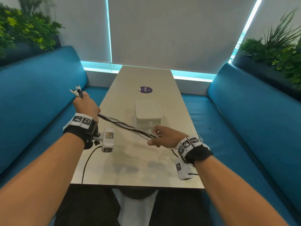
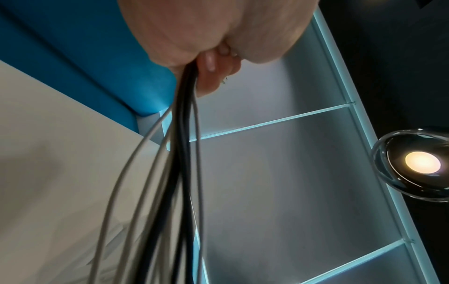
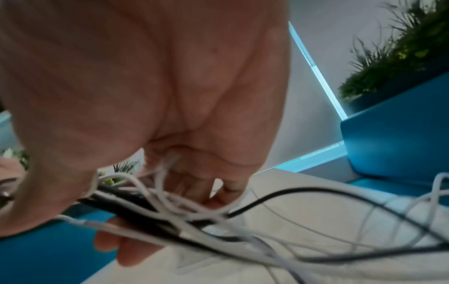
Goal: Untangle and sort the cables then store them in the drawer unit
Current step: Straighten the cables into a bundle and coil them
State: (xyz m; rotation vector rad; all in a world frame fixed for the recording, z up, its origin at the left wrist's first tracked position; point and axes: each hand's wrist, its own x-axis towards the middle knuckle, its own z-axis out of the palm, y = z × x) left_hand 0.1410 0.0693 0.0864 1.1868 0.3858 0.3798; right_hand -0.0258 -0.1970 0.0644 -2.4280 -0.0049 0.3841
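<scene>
Stretching the cables (image 1: 128, 127) above the table (image 1: 138, 168), the left hand (image 1: 86, 105) fists their plug ends at 10 o'clock; the right hand (image 1: 164, 136) cups the loose tangle (limp, light, slippery); grip near plugs; the drawer unit (image 1: 148, 115) sits at 12.

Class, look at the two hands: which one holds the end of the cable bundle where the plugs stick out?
The left hand: plug ends poke out above its fist. The right hand only gathers loose loops of the cable bundle.

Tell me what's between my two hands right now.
A bundle of black and white cables runs taut from the left hand to the right hand, above the table, in the head view.
</scene>
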